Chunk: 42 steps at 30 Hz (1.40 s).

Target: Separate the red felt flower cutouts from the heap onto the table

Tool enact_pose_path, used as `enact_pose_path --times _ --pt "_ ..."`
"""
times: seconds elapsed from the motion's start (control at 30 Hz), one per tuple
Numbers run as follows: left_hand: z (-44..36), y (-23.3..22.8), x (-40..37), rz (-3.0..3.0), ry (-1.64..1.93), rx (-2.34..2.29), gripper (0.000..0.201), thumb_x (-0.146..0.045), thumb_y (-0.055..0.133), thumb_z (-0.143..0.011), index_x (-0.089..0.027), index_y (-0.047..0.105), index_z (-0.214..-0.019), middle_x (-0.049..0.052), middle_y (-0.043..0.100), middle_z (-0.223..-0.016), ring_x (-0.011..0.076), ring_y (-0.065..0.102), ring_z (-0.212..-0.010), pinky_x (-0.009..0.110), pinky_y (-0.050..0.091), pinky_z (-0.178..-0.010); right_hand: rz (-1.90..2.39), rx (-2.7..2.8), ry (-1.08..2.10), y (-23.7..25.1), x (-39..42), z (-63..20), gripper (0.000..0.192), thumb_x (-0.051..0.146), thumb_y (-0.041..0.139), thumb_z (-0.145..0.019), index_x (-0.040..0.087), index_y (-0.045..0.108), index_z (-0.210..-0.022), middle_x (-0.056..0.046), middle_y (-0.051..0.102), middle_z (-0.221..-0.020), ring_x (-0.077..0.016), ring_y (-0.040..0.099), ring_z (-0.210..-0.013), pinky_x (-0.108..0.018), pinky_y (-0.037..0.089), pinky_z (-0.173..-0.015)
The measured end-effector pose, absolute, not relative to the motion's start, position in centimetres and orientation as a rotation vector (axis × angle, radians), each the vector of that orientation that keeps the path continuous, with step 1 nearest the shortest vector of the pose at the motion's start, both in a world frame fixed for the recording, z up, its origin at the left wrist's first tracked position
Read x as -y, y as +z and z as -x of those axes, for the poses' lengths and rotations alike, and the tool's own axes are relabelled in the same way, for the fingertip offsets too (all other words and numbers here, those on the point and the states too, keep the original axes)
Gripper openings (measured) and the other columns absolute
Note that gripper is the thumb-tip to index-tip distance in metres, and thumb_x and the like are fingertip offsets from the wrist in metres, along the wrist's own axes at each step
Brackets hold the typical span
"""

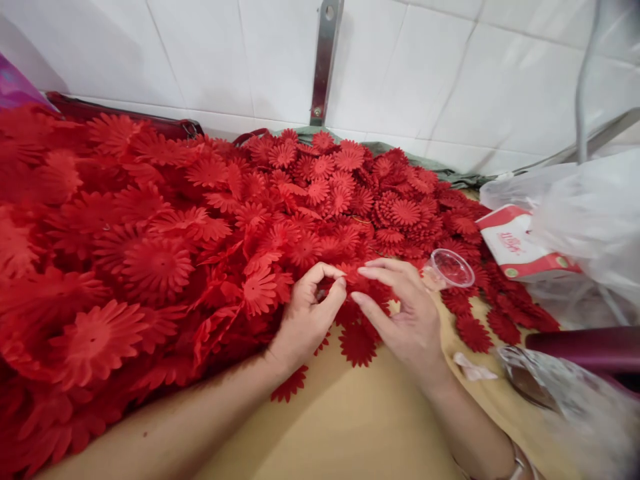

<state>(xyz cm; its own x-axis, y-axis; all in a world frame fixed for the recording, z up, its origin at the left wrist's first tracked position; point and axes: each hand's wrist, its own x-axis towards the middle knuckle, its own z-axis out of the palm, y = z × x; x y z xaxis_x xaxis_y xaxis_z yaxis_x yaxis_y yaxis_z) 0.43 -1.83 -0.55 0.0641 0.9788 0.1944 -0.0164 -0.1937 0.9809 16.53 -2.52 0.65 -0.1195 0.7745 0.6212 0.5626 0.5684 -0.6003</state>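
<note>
My left hand (311, 303) is closed in a pinch, thumb and index fingertips together. Whatever lies between them, if anything, is too small to make out. Just to its right, my right hand (407, 310) has its thumb and fingers apart, and red petals show in the gap. Both hands are at the near edge of a large heap of red fabric flower pieces (160, 267). A single dark red flower piece (358, 345) lies below and between the hands on the tan table surface (345, 420).
Right of the hands is a clear plastic cup (453, 268). Beyond it stand a red and white box (520, 243) and white plastic bags (595, 213). A purple cylinder (585, 348) lies nearer. Behind the heap are a dark red bag (130, 117) and a tiled wall (210, 53).
</note>
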Motion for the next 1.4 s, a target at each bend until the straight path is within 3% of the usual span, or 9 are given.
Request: enact_pose_path --times 0.23,0.37,0.43,0.57,0.67,0.87,1.03,1.27,1.4 --pt "-0.4 -1.0 1.6 -1.443 1.303 -0.993 0.013 -0.029 0.059 -0.094 -0.019 0.064 -0.088 0.000 0.064 -0.085 0.0126 0.057 -0.079 0.023 0.047 -0.076 1.107 1.726 0.443 0.6 2.4 -16.1 0.007 0.020 0.066 -0.093 0.026 0.071 -0.094 -0.004 0.070 -0.102 -0.0185 0.066 -0.103 -0.039 0.053 -0.097" --pt "-0.7 -0.9 1.7 -1.379 1.290 -0.986 0.015 -0.034 0.063 -0.091 -0.019 0.066 -0.093 0.002 0.068 -0.092 0.0135 0.061 -0.082 0.024 0.050 -0.076 1.097 1.598 0.597 0.5 2.3 -16.1 0.003 0.022 0.068 -0.090 0.024 0.066 -0.091 -0.005 0.070 -0.112 -0.0187 0.065 -0.111 -0.039 0.049 -0.103" --pt "-0.9 -0.9 1.7 -1.332 1.300 -0.988 0.017 -0.033 0.067 -0.086 -0.018 0.066 -0.095 0.002 0.069 -0.094 0.0138 0.063 -0.083 0.024 0.052 -0.076 1.084 1.502 0.694 0.2 2.1 -16.2 0.006 0.024 0.069 -0.088 0.023 0.064 -0.089 -0.005 0.071 -0.113 -0.0190 0.065 -0.111 -0.039 0.049 -0.103" --pt "-1.0 -1.4 1.6 -1.276 1.345 -1.045 0.013 -0.028 0.065 -0.087 -0.017 0.065 -0.094 0.001 0.066 -0.088 0.0117 0.062 -0.078 0.023 0.053 -0.074 1.116 1.235 0.751 -0.6 1.4 -16.7 0.017 0.031 0.075 -0.082 0.022 0.062 -0.086 0.000 0.066 -0.089 -0.0143 0.062 -0.084 -0.029 0.051 -0.083" --pt "-0.9 -1.7 1.4 -1.257 1.395 -1.036 0.009 -0.025 0.062 -0.090 -0.018 0.062 -0.095 0.000 0.063 -0.090 0.0099 0.062 -0.078 0.022 0.052 -0.076 1.133 1.053 0.853 -0.9 0.9 -16.9 0.026 0.034 0.080 -0.076 0.022 0.062 -0.090 0.003 0.062 -0.085 -0.0116 0.057 -0.076 -0.025 0.049 -0.075" --pt "-0.8 -1.8 1.6 -1.299 1.350 -0.987 0.014 -0.023 0.058 -0.095 -0.017 0.067 -0.104 0.004 0.066 -0.104 0.0120 0.066 -0.088 0.026 0.053 -0.087 1.101 0.962 1.087 -0.7 0.7 -17.1 0.041 0.033 0.085 -0.069 0.025 0.065 -0.104 0.001 0.065 -0.098 -0.0130 0.061 -0.087 -0.028 0.051 -0.084" --pt "-0.8 -1.3 1.8 -1.305 1.324 -1.029 0.022 -0.030 0.061 -0.095 -0.018 0.068 -0.110 0.008 0.068 -0.114 0.0167 0.066 -0.100 0.030 0.051 -0.094 1.093 1.087 1.092 -0.6 1.1 -16.9 0.049 0.031 0.084 -0.070 0.029 0.063 -0.114 -0.001 0.065 -0.107 -0.0150 0.063 -0.093 -0.032 0.053 -0.090" --pt "-0.9 -1.4 1.7 -1.373 1.249 -0.980 0.020 -0.033 0.073 -0.084 -0.016 0.069 -0.094 0.003 0.061 -0.091 0.0151 0.056 -0.086 0.027 0.047 -0.081 1.082 1.055 1.167 -0.1 1.8 -16.1 0.049 0.030 0.088 -0.067 0.029 0.065 -0.110 0.000 0.066 -0.099 -0.0140 0.062 -0.089 -0.026 0.055 -0.081" --pt "-0.7 -1.2 1.7 -1.302 1.262 -0.890 0.013 -0.027 0.070 -0.086 -0.015 0.066 -0.084 0.001 0.060 -0.084 0.0134 0.055 -0.082 0.026 0.044 -0.079 1.072 1.005 1.206 0.1 1.9 -16.0 0.045 0.028 0.090 -0.065 0.030 0.069 -0.105 0.004 0.065 -0.088 -0.0106 0.061 -0.081 -0.022 0.054 -0.078"
